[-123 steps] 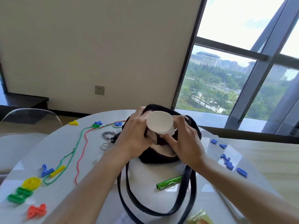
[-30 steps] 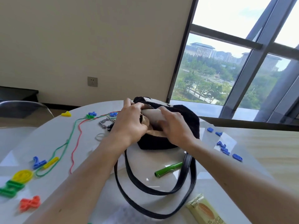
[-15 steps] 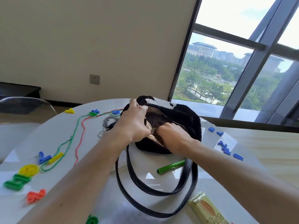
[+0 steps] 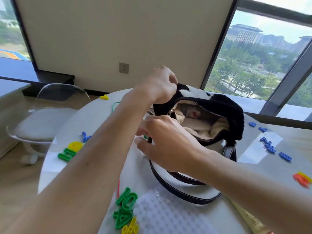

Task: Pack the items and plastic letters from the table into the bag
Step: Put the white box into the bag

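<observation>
The black fuzzy bag [image 4: 236,119] with a white patch stands open on the round white table [image 4: 101,119], its beige lining showing. My left hand [image 4: 158,85] grips the bag's far left rim and holds it up. My right hand [image 4: 162,137] hovers low over the table just left of the bag's mouth, by the black strap [image 4: 177,191], fingers spread with nothing seen in them. Green letters [image 4: 125,208] and a yellow percent sign [image 4: 130,228] lie near me. Blue letters [image 4: 270,146] lie right of the bag.
A green H [image 4: 66,154], a yellow piece [image 4: 75,146] and a blue piece [image 4: 86,136] lie at the left. Orange and yellow letters [image 4: 302,179] lie far right. A bubble-textured white sheet [image 4: 168,213] and a snack packet [image 4: 249,220] lie near me. A clear chair [image 4: 47,119] stands left.
My right hand has come out of the bag and moved to its left side. My left hand has lifted the rim higher. The view has swung left and down.
</observation>
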`<state>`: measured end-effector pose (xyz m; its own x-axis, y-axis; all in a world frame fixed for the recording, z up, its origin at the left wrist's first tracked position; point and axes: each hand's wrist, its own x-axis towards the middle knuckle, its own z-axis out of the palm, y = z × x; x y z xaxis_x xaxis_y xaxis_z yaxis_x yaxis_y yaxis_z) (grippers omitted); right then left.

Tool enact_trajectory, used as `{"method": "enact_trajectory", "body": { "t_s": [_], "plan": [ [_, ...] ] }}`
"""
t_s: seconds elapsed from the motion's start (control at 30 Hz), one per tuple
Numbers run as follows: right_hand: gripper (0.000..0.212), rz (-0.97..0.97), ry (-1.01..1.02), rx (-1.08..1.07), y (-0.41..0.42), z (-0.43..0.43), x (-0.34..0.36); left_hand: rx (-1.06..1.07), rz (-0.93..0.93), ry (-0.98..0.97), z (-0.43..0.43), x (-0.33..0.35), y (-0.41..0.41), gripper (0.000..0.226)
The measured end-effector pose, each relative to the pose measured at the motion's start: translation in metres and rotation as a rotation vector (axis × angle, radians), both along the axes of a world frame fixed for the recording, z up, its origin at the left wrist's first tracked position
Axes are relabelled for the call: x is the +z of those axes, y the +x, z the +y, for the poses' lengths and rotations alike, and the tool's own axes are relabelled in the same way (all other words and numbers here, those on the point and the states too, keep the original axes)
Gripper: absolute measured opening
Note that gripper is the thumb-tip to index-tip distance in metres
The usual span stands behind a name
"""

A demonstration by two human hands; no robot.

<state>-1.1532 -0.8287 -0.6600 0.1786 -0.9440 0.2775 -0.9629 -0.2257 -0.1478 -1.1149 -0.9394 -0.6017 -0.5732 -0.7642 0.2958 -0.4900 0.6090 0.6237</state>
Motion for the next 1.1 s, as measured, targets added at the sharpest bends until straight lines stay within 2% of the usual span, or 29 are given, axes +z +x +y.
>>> {"method": "enact_trajectory", "body": {
  "t_s": [0.1,0.17,0.27,0.4,0.5,0.57,0.67,0.73,0.87,0.97,1.03,1.1],
  "plan": [
    [0.011,-0.045,0.163,-0.037,0.004,-0.032,-0.012,0.081,0.046,-0.049,0.005,0.010,0.003,0.028],
    [0.030,0.008,0.248,-0.095,0.004,-0.047,-0.020,0.089,0.043,-0.042,0.006,0.012,0.005,0.027],
    [0.041,0.093,0.267,-0.226,0.007,-0.061,-0.030,0.083,0.009,-0.013,0.006,0.007,0.008,0.027],
    [0.070,0.182,0.316,-0.411,0.000,-0.069,-0.035,0.078,-0.044,0.019,0.004,0.001,0.012,0.029],
    [0.081,0.202,0.347,-0.439,-0.004,-0.070,-0.033,0.080,-0.063,0.028,0.001,-0.002,0.016,0.030],
    [0.079,0.163,0.341,-0.418,-0.005,-0.072,-0.033,0.083,-0.069,0.033,0.000,-0.003,0.018,0.029],
    [0.063,0.094,0.331,-0.377,-0.008,-0.070,-0.032,0.078,-0.071,0.041,-0.001,-0.004,0.019,0.027],
    [0.055,-0.041,0.326,-0.380,-0.012,-0.068,-0.027,0.072,-0.063,0.045,-0.002,-0.002,0.019,0.026],
    [0.051,-0.549,0.245,-0.334,-0.033,-0.052,0.004,0.098,0.014,0.000,-0.005,0.006,0.019,0.022],
    [0.065,-0.936,0.319,-0.406,-0.074,-0.023,0.025,0.141,0.154,-0.045,-0.007,0.009,0.018,0.021],
    [0.056,-1.042,0.420,-0.341,-0.107,0.000,0.030,0.126,0.186,-0.050,-0.006,0.004,0.012,0.020],
    [0.053,-1.103,0.380,-0.266,-0.136,0.020,0.030,0.075,0.127,-0.047,-0.002,-0.011,0.000,0.020]
  ]
}}
